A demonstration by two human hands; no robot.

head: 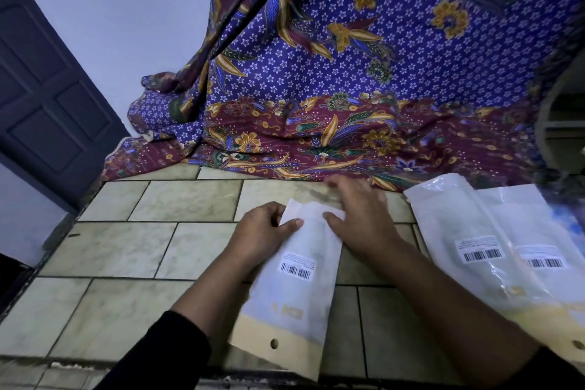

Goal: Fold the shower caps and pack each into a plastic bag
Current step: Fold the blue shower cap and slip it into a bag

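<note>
Nearest the person, the tan header strip of a plastic bag (294, 288), with its punched hole, is lying at the front edge of the tiled counter (126, 247). The bag's long axis is running away from the body, leaning slightly right, so its far end is sitting right between the two hands.

The left hand (264, 228) is pinching the far left corner, thumb on top and fingers curled at the edge. The right hand (357, 215) is lying palm down over the far right corner, fingers stretched out and blurred, gripping nothing that can be made out. Both are equally close to that end, so the next move is probably happening there: tucking or closing the white layer (311, 209) showing between the thumbs. Whether that layer is a folded shower cap or the bag's own flap cannot be told, nor can what the milky film is holding.

To the right, two more bags (468, 237) are overlapping, contents unclear. Beyond, a patterned cloth (316, 73) is draping down, beside a dark door (47, 89).
</note>
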